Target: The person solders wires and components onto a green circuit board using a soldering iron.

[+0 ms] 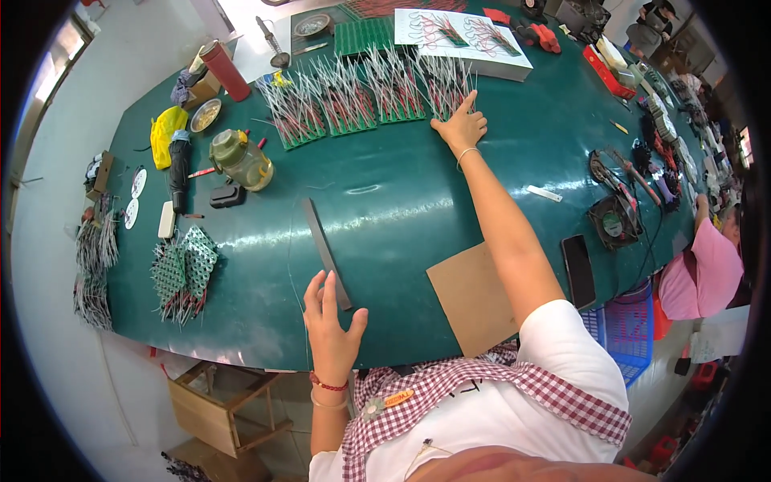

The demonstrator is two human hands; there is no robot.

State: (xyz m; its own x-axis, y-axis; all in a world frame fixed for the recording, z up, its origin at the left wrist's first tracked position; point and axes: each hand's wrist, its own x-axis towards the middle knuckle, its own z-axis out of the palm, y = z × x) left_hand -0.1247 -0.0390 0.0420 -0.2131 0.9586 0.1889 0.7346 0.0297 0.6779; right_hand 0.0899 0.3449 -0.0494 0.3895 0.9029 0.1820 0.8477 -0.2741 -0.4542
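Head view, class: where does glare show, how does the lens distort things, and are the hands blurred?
Head view: pale glare streaks the green table, passing the grey bar; head view: the table's far-left and right edges bow, with black corners around the picture; head view: the left hand and right hand look fairly sharp.

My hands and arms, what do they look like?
The left hand and right hand are gloveless. A red bracelet and pale band circle the left wrist, a thin pale bangle the right. The white sleeves are short.
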